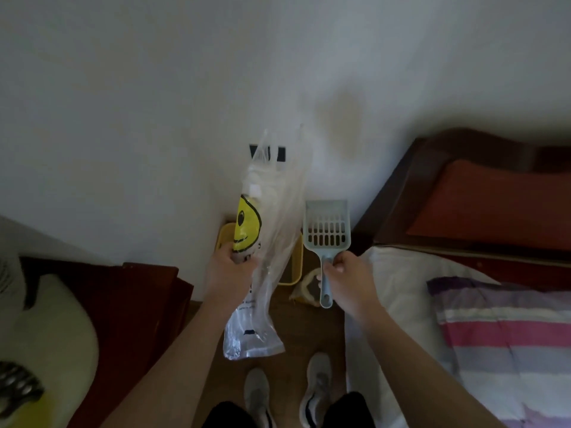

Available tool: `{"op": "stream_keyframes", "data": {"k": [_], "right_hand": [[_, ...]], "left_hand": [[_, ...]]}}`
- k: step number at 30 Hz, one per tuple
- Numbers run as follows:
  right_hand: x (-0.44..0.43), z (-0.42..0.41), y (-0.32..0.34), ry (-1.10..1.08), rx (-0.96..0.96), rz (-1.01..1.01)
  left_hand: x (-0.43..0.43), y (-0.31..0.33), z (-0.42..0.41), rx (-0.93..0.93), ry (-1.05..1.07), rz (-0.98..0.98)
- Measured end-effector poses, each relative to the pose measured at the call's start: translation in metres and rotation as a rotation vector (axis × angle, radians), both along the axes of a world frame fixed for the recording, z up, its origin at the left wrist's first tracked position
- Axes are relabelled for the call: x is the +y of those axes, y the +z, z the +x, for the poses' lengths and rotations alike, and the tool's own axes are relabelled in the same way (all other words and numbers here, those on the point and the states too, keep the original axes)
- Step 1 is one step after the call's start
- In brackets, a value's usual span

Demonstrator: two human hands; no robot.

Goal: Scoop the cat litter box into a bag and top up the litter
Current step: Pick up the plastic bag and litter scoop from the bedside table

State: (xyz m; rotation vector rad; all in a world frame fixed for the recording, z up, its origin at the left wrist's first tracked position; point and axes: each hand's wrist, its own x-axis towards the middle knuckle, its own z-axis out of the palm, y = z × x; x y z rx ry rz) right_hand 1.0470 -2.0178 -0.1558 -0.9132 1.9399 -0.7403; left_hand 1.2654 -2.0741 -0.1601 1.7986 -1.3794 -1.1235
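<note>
left hand (230,267) clenches limp, slippery smiley plastic bag (268,230) mid-length, right hand (346,276) pinches stiff, light litter scoop (326,230) by handle, both over yellow litter box (297,267); better grab bag's mouth

Both forearms are bare as far as they show, and the left hand (230,267) and right hand (346,276) wear nothing. Black clothing (352,409) covers the legs; whether shorts or trousers I cannot tell. The left shoe (258,393) and right shoe (316,387) are grey sneakers, dark with white edging near the ankle.
</note>
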Motion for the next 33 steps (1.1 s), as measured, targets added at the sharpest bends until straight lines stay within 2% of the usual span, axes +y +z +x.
{"op": "stream_keyframes", "data": {"k": [5,9,19,23,27,33], "right_hand": [[-0.056,-0.016,-0.068,0.114,0.023,0.005],[-0.087,-0.021,-0.156,0.143,0.048,0.042],[-0.151,0.002,-0.475,0.096,0.042,0.057],[-0.185,0.010,-0.586,0.071,0.035,0.041],[-0.207,0.013,-0.651,0.061,0.044,0.002],[-0.235,0.025,-0.702,0.093,-0.035,0.044]], "left_hand": [[-0.041,-0.072,-0.016,-0.025,0.063,-0.002],[-0.067,-0.163,-0.018,-0.039,0.070,-0.029],[-0.121,-0.466,-0.003,0.007,0.012,-0.045],[-0.152,-0.563,0.003,0.004,0.033,-0.102],[-0.173,-0.622,0.010,0.014,0.044,-0.137],[-0.195,-0.663,0.016,0.017,0.004,-0.210]]}}
